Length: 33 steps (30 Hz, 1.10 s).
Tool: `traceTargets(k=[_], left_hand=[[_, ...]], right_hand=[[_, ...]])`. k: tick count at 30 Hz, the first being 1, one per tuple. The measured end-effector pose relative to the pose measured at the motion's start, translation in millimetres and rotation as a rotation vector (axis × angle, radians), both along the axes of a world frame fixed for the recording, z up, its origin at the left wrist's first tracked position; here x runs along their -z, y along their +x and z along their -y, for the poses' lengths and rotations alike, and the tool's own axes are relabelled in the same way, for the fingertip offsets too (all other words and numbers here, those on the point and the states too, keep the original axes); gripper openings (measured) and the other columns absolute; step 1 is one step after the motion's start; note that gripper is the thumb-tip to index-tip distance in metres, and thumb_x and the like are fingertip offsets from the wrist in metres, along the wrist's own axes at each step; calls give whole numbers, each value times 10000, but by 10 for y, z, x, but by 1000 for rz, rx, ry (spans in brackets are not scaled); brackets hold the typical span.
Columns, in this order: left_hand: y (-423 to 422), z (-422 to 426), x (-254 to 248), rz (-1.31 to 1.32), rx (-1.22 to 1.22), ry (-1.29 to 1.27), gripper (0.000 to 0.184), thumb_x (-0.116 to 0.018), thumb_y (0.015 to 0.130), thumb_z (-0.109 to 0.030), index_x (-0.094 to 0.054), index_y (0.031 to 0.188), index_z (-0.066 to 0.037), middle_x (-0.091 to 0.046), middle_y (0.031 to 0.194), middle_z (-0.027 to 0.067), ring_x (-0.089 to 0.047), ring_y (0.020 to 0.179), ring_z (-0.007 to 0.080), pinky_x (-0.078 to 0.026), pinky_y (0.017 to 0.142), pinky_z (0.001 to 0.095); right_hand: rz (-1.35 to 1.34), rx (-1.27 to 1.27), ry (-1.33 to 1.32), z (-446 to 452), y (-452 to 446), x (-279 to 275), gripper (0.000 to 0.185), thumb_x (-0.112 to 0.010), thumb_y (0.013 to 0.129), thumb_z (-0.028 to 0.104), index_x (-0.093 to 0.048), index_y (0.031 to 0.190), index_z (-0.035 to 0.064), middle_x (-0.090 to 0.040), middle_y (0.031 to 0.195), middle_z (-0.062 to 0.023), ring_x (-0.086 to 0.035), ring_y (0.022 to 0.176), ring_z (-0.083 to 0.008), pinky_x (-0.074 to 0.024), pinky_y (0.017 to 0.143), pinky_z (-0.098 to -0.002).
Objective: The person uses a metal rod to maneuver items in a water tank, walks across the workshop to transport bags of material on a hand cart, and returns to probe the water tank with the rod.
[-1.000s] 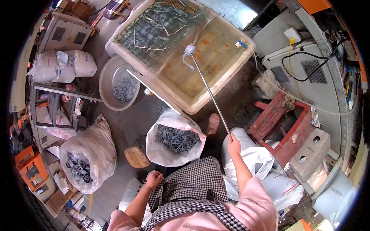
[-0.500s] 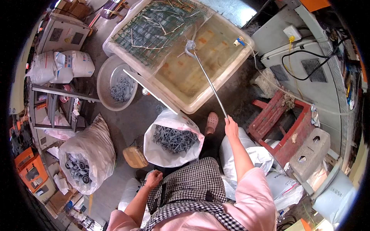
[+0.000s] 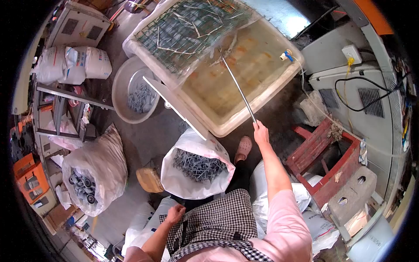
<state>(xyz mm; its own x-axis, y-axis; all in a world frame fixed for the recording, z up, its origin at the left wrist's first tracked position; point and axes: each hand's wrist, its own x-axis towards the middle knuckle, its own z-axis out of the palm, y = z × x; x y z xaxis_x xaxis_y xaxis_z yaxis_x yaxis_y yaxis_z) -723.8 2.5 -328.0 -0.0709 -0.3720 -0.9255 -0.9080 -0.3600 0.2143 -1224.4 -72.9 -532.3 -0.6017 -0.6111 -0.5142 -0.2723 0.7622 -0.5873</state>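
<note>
My right hand (image 3: 261, 132) grips the near end of a long thin metal rod (image 3: 239, 89). The rod slants away over a big pale tub (image 3: 262, 101) of cloudy water, and its far tip is at the water near a green wire mesh (image 3: 174, 43). What the tip carries is too unclear to make out. Near my lap, my left hand (image 3: 176, 214) hangs with curled fingers and shows nothing in them, beside the checked apron (image 3: 218, 214). In front of my knees stands an open white sack (image 3: 176, 187) holding many small grey plastic parts (image 3: 198, 166).
A round basin (image 3: 118, 94) with grey parts stands left of the tub, a white board (image 3: 174, 107) leaning between. Another sack (image 3: 111, 161) holds round grey pieces. On the right are a red metal frame (image 3: 305, 148), a concrete block (image 3: 353, 190) and a grey cabinet (image 3: 371, 87).
The rod's far tip has dropped lower and the grey piece seen at it before no longer shows there. My view has shifted slightly; my left hand stays by my lap.
</note>
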Motion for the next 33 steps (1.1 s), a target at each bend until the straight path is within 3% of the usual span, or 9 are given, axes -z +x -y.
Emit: traceTargets(k=[3,4,10,17,21,25,28,31,33], left_hand=[[52,-163,187,23,-79,48,308,-562,805,-287,-585,954,-17,-635,785,151,-622,735,251,-479,672,334],[-269,43,-35,35,-53,87,311,-563,808,-282,-577,958,-11,-635,813,148,-619,756,243,-475,688,334],[-445,-64,70,-3,-160,48,277,-558,813,-259,-574,934,-10,-630,840,149,-609,792,229,-467,708,327],[-509,-144,144,-13,-139,25,267,-552,813,-247,-573,934,-10,-627,821,155,-609,770,256,-466,701,335],[-506,-65,113,-18,-64,40,273,-553,813,-254,-576,926,-6,-628,824,152,-610,772,247,-466,704,335],[-620,165,-120,-64,-87,16,270,-555,812,-255,-582,911,-5,-631,778,132,-612,733,240,-473,684,332],[-625,266,-255,-67,-2,-20,261,-559,807,-251,-586,910,-13,-631,772,137,-617,734,242,-475,673,335],[-545,304,-294,-42,95,-30,263,-563,799,-261,-590,914,-25,-632,798,148,-618,760,255,-474,689,343],[-378,260,-241,-39,46,19,276,-560,798,-273,-590,918,-26,-633,813,155,-617,780,265,-471,708,348]], right_hand=[[14,-24,19,309,3,132,315,-443,875,315,-544,1086,105,-583,940,-228,-531,908,-412,-434,760,-466],[-12,-45,-25,407,0,195,296,-443,875,307,-547,1054,95,-586,912,-231,-533,882,-421,-435,741,-469],[-7,-130,-85,1110,-49,419,319,-465,870,300,-559,1058,59,-583,906,-236,-540,884,-402,-441,724,-444],[-68,-117,-131,1236,-83,571,287,-475,865,283,-564,1017,57,-586,866,-233,-541,859,-402,-436,699,-442],[-92,-208,-33,755,-86,164,292,-445,878,293,-545,1052,80,-578,861,-240,-539,850,-411,-428,697,-468],[-100,-127,-109,-267,78,-565,338,-416,887,322,-502,1129,103,-578,865,-251,-539,795,-434,-430,679,-486],[-205,-139,156,-1204,267,-960,346,-426,883,330,-491,1166,142,-598,870,-220,-570,771,-406,-455,665,-467],[-313,-166,205,-1913,467,-1026,332,-446,876,314,-495,1160,149,-607,864,-204,-584,745,-393,-470,646,-465],[-142,-54,176,-2019,619,-1110,321,-440,881,304,-500,1152,142,-594,920,-224,-559,837,-408,-447,701,-473]])
